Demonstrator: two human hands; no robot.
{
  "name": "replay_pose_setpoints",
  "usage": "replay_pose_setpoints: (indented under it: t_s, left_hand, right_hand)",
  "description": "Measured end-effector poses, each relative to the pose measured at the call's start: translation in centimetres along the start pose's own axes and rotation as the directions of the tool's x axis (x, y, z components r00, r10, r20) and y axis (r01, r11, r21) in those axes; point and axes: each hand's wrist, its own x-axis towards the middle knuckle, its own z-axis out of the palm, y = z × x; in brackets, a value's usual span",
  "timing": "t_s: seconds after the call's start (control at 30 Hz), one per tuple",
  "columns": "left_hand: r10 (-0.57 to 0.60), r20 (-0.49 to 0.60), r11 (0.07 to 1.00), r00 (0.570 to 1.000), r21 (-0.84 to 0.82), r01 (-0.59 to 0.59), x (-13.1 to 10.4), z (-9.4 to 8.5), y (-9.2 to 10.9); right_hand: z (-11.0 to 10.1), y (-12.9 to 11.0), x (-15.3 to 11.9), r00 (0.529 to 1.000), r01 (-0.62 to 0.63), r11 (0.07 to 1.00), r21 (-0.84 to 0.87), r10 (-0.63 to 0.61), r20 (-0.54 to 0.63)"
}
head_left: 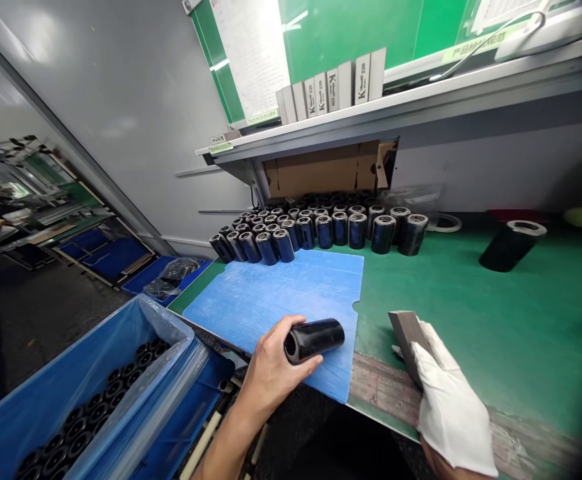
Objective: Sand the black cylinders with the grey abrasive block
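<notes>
My bare left hand is wrapped round a glossy black cylinder, tilted nearly flat above the blue sheet, its hollow end facing left. My right hand, in a white glove, grips a grey rectangular block over the worn front edge of the green table. The block and the cylinder are apart. Behind the sheet stand rows of upright black cylinders with pale ring-shaped tops.
A lone black cylinder leans at the right. At lower left, a plastic-lined blue bin holds many cylinders. Grey blocks line the shelf above. A cardboard box sits below it.
</notes>
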Motion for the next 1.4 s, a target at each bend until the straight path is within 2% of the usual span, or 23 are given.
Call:
replay_pose_setpoints:
  t_s: [0.13, 0.3, 0.4, 0.47, 0.6, 0.73, 0.8, 0.9, 1.03, 1.17, 1.3, 1.4]
  left_hand:
    - [0.057, 0.031, 0.987, 0.998, 0.146, -0.061, 0.0, -0.6, 1.0]
    - [0.102, 0.091, 0.965, 0.991, 0.233, -0.121, 0.3, -0.9, 3.1]
    - [0.124, 0.100, 0.969, 0.987, 0.202, -0.143, 0.2, -1.4, 4.3]
    - [0.136, 0.055, 0.984, 0.989, 0.107, -0.141, 0.0, -1.5, 4.5]
    - [0.055, -0.041, 0.987, 0.998, -0.147, -0.060, 0.2, -0.5, 2.9]
    - [0.019, -0.012, 0.947, 1.000, -0.320, -0.022, 0.7, 2.8, 0.3]
    - [0.027, -0.009, 0.946, 1.000, -0.323, -0.028, 0.6, 4.6, -0.5]
    - [0.002, -0.032, 0.972, 0.999, -0.236, -0.010, 0.1, 6.4, -0.8]
    - [-0.047, -0.036, 0.989, 0.998, -0.143, 0.042, -0.2, 7.0, -0.5]
    - [-0.021, -0.066, 0.992, 0.998, -0.122, 0.013, -0.1, 7.2, -0.7]
    - [0.005, -0.069, 0.981, 0.998, -0.195, -0.018, 0.0, 7.5, -1.0]
    - [0.016, -0.128, 0.943, 0.992, -0.329, -0.058, 0.3, 6.8, -0.7]
  right_hand:
    - [0.2, 0.2, 0.0, 0.999, -0.039, 0.995, 0.091, 0.038, 0.016]
    - [0.1, 0.2, 0.0, 0.999, -0.036, 0.997, 0.065, 0.033, 0.037]
    - [-0.1, 0.8, 0.1, 0.997, -0.053, 0.994, 0.097, 0.048, 0.054]
    - [-0.1, 1.3, 0.2, 0.994, -0.076, 0.990, 0.119, 0.066, 0.084]
    - [-0.2, 2.0, 0.3, 0.991, -0.098, 0.989, 0.111, 0.086, 0.105]
    - [-0.2, 2.1, 0.3, 0.991, -0.068, 0.983, 0.169, 0.047, 0.122]
    - [-0.1, 2.0, 0.2, 0.992, -0.050, 0.983, 0.176, 0.028, 0.122]
    - [-0.1, 1.9, 0.2, 0.993, -0.027, 0.983, 0.182, 0.006, 0.118]
    - [0.1, 1.6, 0.0, 0.996, -0.030, 0.977, 0.210, 0.012, 0.087]
    - [0.2, 0.8, -0.2, 0.996, -0.084, 0.967, 0.240, 0.073, 0.055]
    - [0.4, 0.4, -0.4, 0.996, -0.085, 0.964, 0.253, 0.080, 0.028]
    - [0.3, 0.4, -0.4, 0.998, -0.062, 0.966, 0.252, 0.063, 0.005]
